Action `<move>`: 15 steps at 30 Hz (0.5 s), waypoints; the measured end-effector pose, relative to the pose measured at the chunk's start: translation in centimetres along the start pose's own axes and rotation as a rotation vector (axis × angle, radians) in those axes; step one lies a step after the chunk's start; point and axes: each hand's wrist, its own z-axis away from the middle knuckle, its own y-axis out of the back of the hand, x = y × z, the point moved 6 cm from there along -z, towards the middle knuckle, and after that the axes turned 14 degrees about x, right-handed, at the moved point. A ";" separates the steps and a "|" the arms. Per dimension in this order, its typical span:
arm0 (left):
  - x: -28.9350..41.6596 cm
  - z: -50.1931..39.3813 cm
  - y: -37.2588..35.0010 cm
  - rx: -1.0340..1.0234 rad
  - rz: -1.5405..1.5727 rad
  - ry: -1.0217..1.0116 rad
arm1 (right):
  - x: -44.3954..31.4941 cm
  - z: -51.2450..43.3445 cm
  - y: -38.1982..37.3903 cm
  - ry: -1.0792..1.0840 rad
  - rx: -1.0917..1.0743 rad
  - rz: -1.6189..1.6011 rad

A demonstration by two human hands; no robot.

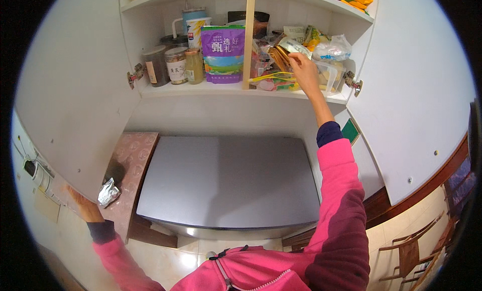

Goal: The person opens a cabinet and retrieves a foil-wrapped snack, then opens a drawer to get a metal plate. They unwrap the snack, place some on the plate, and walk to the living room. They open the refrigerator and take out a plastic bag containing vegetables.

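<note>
My right hand [303,71] reaches up to the lower cabinet shelf, its fingertips at gold-coloured packets [279,58]; whether it grips one is unclear. Below it lies a clear bag with a yellow zip strip [273,80], and to its right stands a clear plastic bin [331,74] with a knotted plastic bag [333,48] on top. My left hand [84,204] is at the lower edge of the open left cabinet door [75,121], its fingers partly hidden behind it. A purple pouch [223,56] stands left of the wooden upright, beside lidded jars [176,67].
Under the cabinet is a grey-topped chest [226,182]. Crumpled foil [109,193] lies on a pink-covered surface [131,159] at the left. The open right door [418,103] spreads out at the right, with a wooden chair [409,253] below it.
</note>
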 end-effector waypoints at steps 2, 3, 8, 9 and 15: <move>-0.3 -0.6 0.1 0.069 0.074 0.049 | -0.7 0.2 0.3 -0.040 -0.044 0.005; -0.6 -1.1 -1.4 -0.151 0.108 0.128 | -1.0 0.4 0.1 -0.051 -0.086 0.028; -0.9 -3.4 -3.8 -0.520 0.290 0.340 | -3.4 0.4 -2.8 0.211 -0.145 0.474; -0.8 -3.8 -3.3 -0.438 0.264 0.320 | -3.6 0.2 -3.4 0.218 -0.130 0.505; 1.4 -2.0 -2.6 -0.204 0.156 0.048 | -4.1 -0.8 -5.7 0.267 -0.051 0.606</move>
